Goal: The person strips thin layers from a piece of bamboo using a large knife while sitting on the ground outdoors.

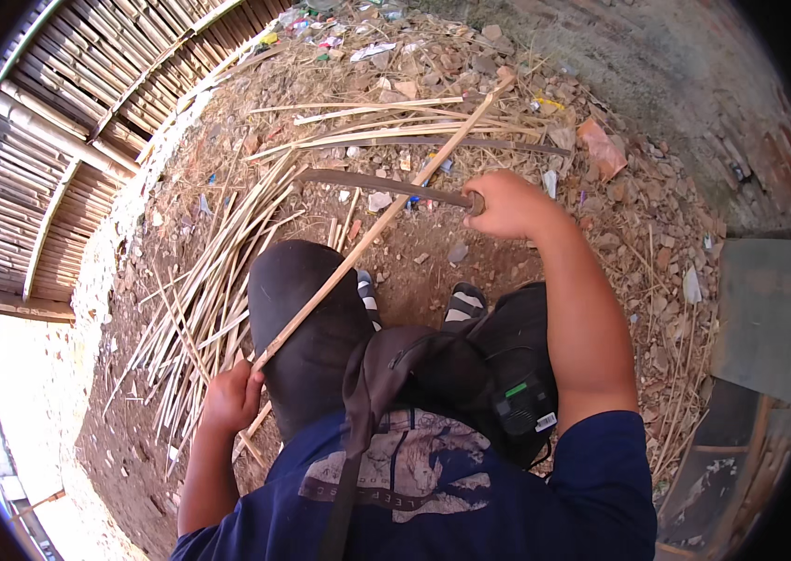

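My left hand [233, 400] is closed round the lower end of a long pale bamboo strip [381, 222], which slants over my left knee up to the far right. In my right hand [510, 206] is the handle of a machete [372, 183], fingers wrapped round it. Its dark, slightly curved blade points left and crosses the strip beyond my knees. Whether the edge touches the strip I cannot tell. A pile of thin split bamboo sticks [218, 290] lies on the ground beside my left leg. Several longer strips [367, 131] lie farther ahead.
Rubble and litter [395, 75] cover the dirt ahead. A bamboo slat structure [78, 131] stands at the far left. A worn wall [694, 84] rises at the right, with a grey panel [760, 318] nearer. A black bag [498, 374] rests against my lap.
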`<state>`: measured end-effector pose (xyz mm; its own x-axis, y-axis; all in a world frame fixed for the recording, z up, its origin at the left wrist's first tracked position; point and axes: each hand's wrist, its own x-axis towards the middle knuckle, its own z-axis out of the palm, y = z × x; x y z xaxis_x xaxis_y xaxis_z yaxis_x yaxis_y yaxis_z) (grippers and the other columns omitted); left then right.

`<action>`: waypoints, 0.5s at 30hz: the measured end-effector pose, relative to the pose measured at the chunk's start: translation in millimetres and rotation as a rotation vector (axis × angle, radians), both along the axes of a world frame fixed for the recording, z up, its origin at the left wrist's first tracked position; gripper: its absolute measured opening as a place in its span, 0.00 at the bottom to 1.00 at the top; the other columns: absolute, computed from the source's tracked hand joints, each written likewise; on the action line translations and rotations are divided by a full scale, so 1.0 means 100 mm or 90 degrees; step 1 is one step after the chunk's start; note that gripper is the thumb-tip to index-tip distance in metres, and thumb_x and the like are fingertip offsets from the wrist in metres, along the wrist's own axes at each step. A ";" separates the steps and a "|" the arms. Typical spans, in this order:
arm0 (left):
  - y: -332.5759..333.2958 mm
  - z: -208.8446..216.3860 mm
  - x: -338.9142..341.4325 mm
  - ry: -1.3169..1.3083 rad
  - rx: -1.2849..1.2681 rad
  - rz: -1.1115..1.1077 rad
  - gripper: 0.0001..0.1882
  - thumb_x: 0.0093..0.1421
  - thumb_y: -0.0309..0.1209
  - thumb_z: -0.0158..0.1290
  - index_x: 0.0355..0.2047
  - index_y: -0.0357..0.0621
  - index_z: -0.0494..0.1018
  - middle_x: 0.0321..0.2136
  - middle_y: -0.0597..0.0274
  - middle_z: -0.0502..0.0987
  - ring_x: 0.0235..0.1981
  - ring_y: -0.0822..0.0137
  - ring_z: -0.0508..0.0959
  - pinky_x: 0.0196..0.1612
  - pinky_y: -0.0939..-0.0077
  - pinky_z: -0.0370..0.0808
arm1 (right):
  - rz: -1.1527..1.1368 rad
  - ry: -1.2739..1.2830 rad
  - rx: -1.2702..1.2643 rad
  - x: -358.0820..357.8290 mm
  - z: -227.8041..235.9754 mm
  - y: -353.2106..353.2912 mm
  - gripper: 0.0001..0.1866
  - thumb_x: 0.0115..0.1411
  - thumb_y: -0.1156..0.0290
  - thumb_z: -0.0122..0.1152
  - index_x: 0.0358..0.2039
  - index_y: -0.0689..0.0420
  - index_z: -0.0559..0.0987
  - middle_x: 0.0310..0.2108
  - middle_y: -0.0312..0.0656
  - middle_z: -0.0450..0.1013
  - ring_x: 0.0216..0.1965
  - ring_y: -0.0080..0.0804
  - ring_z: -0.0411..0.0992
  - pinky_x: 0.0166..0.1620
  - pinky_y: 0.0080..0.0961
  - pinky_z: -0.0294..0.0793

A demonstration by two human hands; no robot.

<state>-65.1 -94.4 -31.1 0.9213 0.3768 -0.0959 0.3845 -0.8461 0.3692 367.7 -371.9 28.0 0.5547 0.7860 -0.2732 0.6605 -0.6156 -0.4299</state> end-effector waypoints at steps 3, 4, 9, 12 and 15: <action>-0.02 -0.04 0.04 -0.004 -0.024 0.015 0.18 0.68 0.40 0.50 0.25 0.40 0.65 0.17 0.42 0.71 0.22 0.36 0.74 0.26 0.48 0.68 | -0.100 0.057 0.019 0.20 -0.14 -0.05 0.20 0.48 0.66 0.66 0.43 0.55 0.83 0.35 0.52 0.80 0.40 0.51 0.78 0.45 0.42 0.77; -0.02 -0.05 0.05 -0.010 -0.025 0.015 0.18 0.68 0.39 0.50 0.25 0.40 0.65 0.17 0.42 0.71 0.22 0.36 0.74 0.26 0.48 0.68 | -0.087 0.029 0.034 0.20 -0.20 -0.09 0.19 0.48 0.66 0.66 0.43 0.55 0.83 0.35 0.52 0.80 0.40 0.51 0.78 0.45 0.42 0.77; 0.01 0.00 0.03 -0.022 -0.065 0.001 0.18 0.68 0.38 0.50 0.25 0.39 0.66 0.16 0.43 0.70 0.21 0.38 0.73 0.25 0.50 0.68 | 0.001 -0.050 0.082 0.05 -0.17 -0.02 0.20 0.51 0.61 0.70 0.41 0.60 0.82 0.31 0.53 0.78 0.37 0.50 0.78 0.42 0.43 0.75; 0.01 -0.02 0.05 -0.026 -0.074 0.002 0.18 0.69 0.38 0.49 0.25 0.39 0.65 0.15 0.44 0.69 0.20 0.38 0.73 0.25 0.51 0.68 | 0.033 -0.098 0.059 -0.01 -0.16 0.02 0.19 0.51 0.61 0.70 0.39 0.60 0.81 0.30 0.53 0.78 0.35 0.48 0.78 0.41 0.42 0.75; 0.02 -0.04 0.07 -0.037 -0.076 -0.007 0.19 0.69 0.38 0.49 0.24 0.39 0.65 0.15 0.44 0.69 0.20 0.39 0.73 0.24 0.52 0.68 | -0.079 0.024 0.050 0.26 -0.25 -0.06 0.17 0.51 0.62 0.70 0.37 0.60 0.81 0.30 0.52 0.78 0.35 0.46 0.78 0.41 0.40 0.74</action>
